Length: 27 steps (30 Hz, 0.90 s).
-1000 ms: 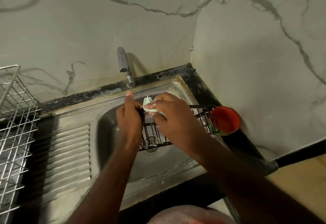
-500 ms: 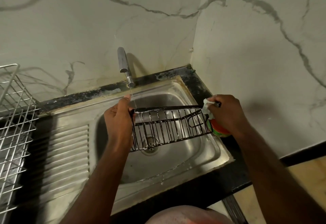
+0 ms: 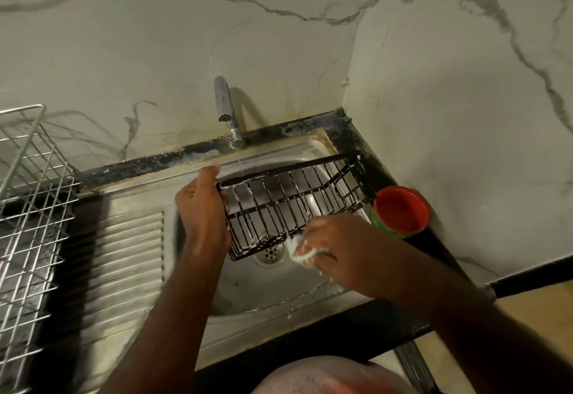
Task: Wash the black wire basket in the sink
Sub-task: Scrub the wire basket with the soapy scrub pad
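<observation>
Steel sink (image 3: 310, 293) sits in a marble-walled corner, tap (image 3: 224, 105) at 12 o'clock trickling. Left hand (image 3: 201, 207) grips the black wire basket (image 3: 294, 198) over the bowl; right hand (image 3: 335, 248) is clenched on a soapy sponge (image 3: 296, 249) at its near edge. Red tub (image 3: 401, 209) at 3, wire rack (image 3: 28, 207) at 9.

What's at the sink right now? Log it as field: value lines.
basket: black wire basket, held tilted over the sink
left hand: grips the basket's left end
right hand: presses a soapy sponge to the basket's near edge
tap: running a thin stream
tub: red-lidded tub on the counter, right of the sink
rack: far left
</observation>
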Tool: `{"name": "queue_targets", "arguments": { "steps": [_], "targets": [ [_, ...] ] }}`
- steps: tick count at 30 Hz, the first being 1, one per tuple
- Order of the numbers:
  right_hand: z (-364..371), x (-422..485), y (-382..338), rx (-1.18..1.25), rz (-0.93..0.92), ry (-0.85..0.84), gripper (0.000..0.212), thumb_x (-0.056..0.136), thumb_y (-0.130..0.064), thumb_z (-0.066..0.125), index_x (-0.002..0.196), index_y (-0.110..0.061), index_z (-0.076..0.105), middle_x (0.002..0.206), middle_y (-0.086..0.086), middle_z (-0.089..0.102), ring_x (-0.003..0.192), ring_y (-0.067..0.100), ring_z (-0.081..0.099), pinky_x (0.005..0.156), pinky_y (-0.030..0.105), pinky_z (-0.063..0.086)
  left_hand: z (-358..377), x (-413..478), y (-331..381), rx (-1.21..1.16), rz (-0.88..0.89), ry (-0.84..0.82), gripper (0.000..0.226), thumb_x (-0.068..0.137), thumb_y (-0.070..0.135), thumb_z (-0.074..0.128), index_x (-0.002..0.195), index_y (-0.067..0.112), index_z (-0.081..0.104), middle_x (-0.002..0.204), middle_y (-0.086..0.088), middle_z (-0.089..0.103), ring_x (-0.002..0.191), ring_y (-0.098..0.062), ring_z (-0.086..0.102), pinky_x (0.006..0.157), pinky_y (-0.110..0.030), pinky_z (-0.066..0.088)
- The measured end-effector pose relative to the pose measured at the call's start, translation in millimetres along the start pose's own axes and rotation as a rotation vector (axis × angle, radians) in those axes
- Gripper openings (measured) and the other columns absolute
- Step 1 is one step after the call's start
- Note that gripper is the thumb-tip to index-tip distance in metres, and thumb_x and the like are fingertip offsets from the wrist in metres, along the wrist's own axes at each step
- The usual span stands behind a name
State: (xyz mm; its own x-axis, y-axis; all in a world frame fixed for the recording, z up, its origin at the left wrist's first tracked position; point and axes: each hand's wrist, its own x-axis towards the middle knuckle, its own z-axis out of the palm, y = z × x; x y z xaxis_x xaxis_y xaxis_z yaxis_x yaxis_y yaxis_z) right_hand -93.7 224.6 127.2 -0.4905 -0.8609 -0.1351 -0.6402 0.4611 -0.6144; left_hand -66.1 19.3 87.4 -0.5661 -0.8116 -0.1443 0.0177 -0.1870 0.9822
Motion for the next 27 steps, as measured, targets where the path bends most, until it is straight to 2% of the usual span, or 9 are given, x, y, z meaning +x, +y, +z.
{"name": "queue_targets", "arguments": {
  "steps": [4,6,7,10,15,17,21,25,27],
  "targets": [
    [-20,18,10,-0.025,0.058,0.358,0.024,0.095,-0.017,0.059,0.117,-0.017,0.068,0.114,-0.005,0.065,0.097,0.003,0.059,0.088,0.014,0.047,-2,1,-1,-0.004,-0.015,-0.035,0.05,0.095,0.025,0.058,0.047,0.026,0.045,0.052,0.004,0.037,0.048,-0.014,0.028,0.046,-0.028,0.025],
    [-21,30,17,-0.038,0.1,0.495,0.023,0.094,-0.017,0.062,0.115,-0.015,0.069,0.113,-0.002,0.065,0.095,0.004,0.059,0.089,0.021,0.051,0,-1,-1,0.012,-0.016,-0.051,0.046,0.096,0.025,0.058,0.052,0.025,0.044,0.052,0.004,0.037,0.049,-0.014,0.029,0.046,-0.028,0.026],
    [-20,33,19,-0.05,0.124,0.5,0.023,0.094,-0.017,0.061,0.116,-0.014,0.069,0.114,-0.002,0.064,0.095,0.004,0.058,0.088,0.022,0.051,0,-3,-1,0.02,-0.017,-0.056,0.045,0.096,0.025,0.057,0.054,0.024,0.044,0.052,0.004,0.037,0.048,-0.014,0.029,0.045,-0.027,0.027],
    [-7,22,19,-0.098,0.155,0.34,0.028,0.096,-0.016,0.056,0.123,-0.015,0.063,0.121,-0.005,0.057,0.098,0.001,0.051,0.081,0.004,0.04,-3,-2,-2,-0.003,-0.021,-0.048,0.048,0.096,0.025,0.058,0.05,0.025,0.044,0.05,0.005,0.036,0.047,-0.014,0.028,0.044,-0.026,0.025],
    [-5,-5,20,-0.125,0.168,0.002,0.026,0.097,-0.018,0.055,0.12,-0.024,0.066,0.112,-0.014,0.059,0.09,-0.004,0.051,0.079,0.007,0.037,-14,3,-1,-0.045,-0.051,-0.035,0.054,0.097,0.023,0.056,0.043,0.025,0.052,0.048,0.007,0.038,0.045,-0.013,0.03,0.043,-0.027,0.025],
    [-20,-2,22,-0.118,0.173,0.066,0.024,0.097,-0.019,0.056,0.118,-0.023,0.066,0.104,-0.016,0.055,0.083,-0.008,0.048,0.074,0.005,0.034,-13,2,-1,-0.04,-0.039,-0.036,0.052,0.097,0.021,0.056,0.046,0.023,0.055,0.047,0.009,0.041,0.044,-0.01,0.033,0.041,-0.024,0.029],
    [-36,21,33,-0.075,0.134,0.455,0.021,0.094,-0.018,0.062,0.114,-0.018,0.07,0.106,-0.005,0.065,0.083,-0.003,0.055,0.082,0.013,0.044,-7,-2,-4,-0.007,-0.005,-0.047,0.041,0.098,0.021,0.057,0.057,0.023,0.053,0.046,0.009,0.043,0.047,-0.012,0.035,0.043,-0.025,0.031],
    [-20,24,41,-0.188,0.189,0.407,0.026,0.097,-0.015,0.055,0.12,-0.017,0.067,0.12,0.0,0.062,0.099,0.001,0.049,0.082,0.004,0.03,-7,-4,-8,-0.024,0.011,-0.041,0.039,0.097,0.02,0.056,0.059,0.021,0.053,0.047,0.009,0.044,0.049,-0.014,0.035,0.047,-0.029,0.031],
    [-13,11,40,-0.167,0.211,0.328,0.027,0.099,-0.014,0.053,0.123,-0.016,0.065,0.123,-0.001,0.06,0.105,0.003,0.053,0.085,0.006,0.034,-10,-1,-10,-0.04,0.023,-0.025,0.04,0.097,0.019,0.057,0.057,0.022,0.054,0.047,0.008,0.045,0.049,-0.016,0.036,0.049,-0.032,0.033]
  ]
}}
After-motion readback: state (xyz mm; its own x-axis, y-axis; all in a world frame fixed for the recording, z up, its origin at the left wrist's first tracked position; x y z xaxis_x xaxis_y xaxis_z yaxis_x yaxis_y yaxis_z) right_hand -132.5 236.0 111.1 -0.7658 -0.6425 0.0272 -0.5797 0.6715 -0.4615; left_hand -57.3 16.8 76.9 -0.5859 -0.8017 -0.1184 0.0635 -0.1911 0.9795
